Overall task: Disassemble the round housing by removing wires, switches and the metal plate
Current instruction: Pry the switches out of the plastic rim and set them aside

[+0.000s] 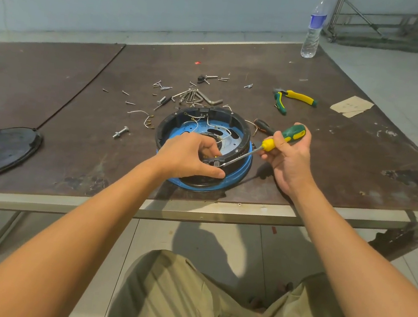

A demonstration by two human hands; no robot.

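Observation:
The round housing [242, 133], a black ring on a blue base, lies near the table's front edge. White wires [214, 127] run across the blue metal plate [230, 145] inside it. My left hand [189, 156] grips the ring's near rim, thumb outside and fingers inside, by a small black switch [214, 162]. My right hand [288, 157] holds a green and yellow screwdriver [284, 137]. Its shaft slants down to the left and the tip touches the rim next to the switch.
Loose screws, hex keys [197, 96] and cut wire bits lie behind the housing. Green and yellow pliers [293, 99] sit at the back right, another screwdriver handle [264, 127] beside the housing. A black round cover [0, 151] lies far left. A water bottle [314, 26] stands at the back corner.

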